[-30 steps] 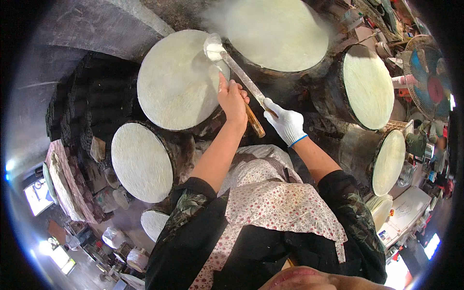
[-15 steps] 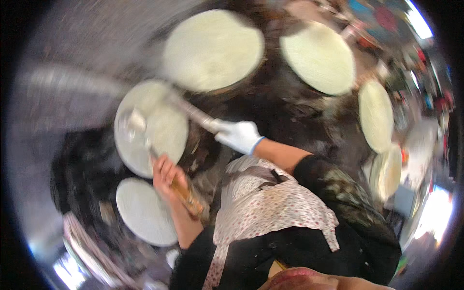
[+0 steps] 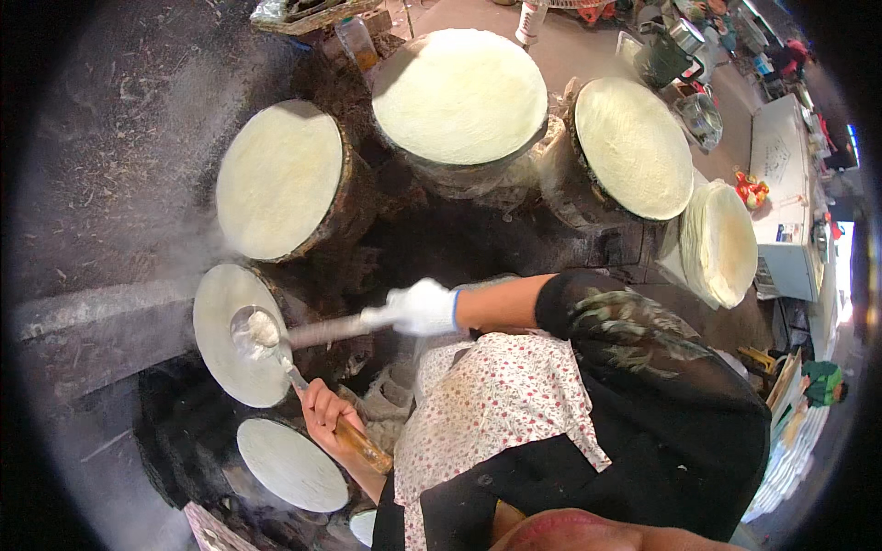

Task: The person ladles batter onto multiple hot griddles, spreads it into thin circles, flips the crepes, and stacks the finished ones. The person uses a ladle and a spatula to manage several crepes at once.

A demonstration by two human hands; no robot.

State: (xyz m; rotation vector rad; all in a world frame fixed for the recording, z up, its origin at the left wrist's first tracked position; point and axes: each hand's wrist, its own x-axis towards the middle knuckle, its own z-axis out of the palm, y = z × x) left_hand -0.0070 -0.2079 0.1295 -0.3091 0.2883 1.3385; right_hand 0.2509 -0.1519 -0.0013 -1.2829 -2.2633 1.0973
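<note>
My bare left hand (image 3: 324, 413) is wrapped round the wooden handle of a ladle (image 3: 299, 378). White batter (image 3: 264, 329) sits in the ladle's round bowl, which is over a pale, batter-covered round griddle (image 3: 219, 308) at the left. My right hand (image 3: 423, 308), in a white glove with a blue cuff, grips a long flat stick (image 3: 326, 331). The stick is blurred, and its far end reaches that griddle's right edge, close beside the ladle's bowl. Whether the stick touches the griddle I cannot tell.
Around me stand several round griddles on drum-like bases, each bearing a thin pale pancake (image 3: 459, 96). A stack of pancakes (image 3: 721, 243) lies at the right. Beyond it are a white cabinet (image 3: 785, 184) and a dark jug (image 3: 663, 57). A jar (image 3: 356, 41) stands at the far side.
My view has turned to the right, so the griddles appear shifted leftward and round. The stick has come down from the griddle's far part to beside the ladle. Both hands keep their hold.
</note>
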